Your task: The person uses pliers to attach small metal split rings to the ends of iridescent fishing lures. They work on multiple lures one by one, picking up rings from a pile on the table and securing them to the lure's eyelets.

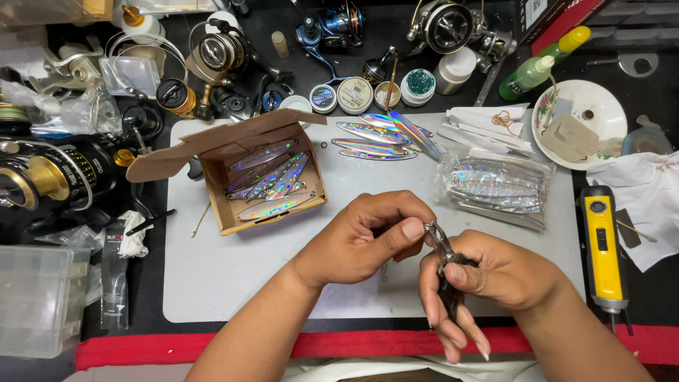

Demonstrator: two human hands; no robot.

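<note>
Together, hands meet, right hand (495, 272) clamping dark metal pliers (447, 272), left hand (368, 237) pinching their tip

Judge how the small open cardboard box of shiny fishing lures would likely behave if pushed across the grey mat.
The cardboard box would probably slide, not tip: it sits low and flat on the grey mat. It may feel heavy for its size, since several lures fill it. Its thin walls and loose open flap would likely flex under a push.

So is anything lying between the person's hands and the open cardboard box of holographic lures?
Nothing visible does. The left hand and the right hand, gripping small pliers, hover over bare grey mat; the cardboard box sits up-left with open mat between.
</note>
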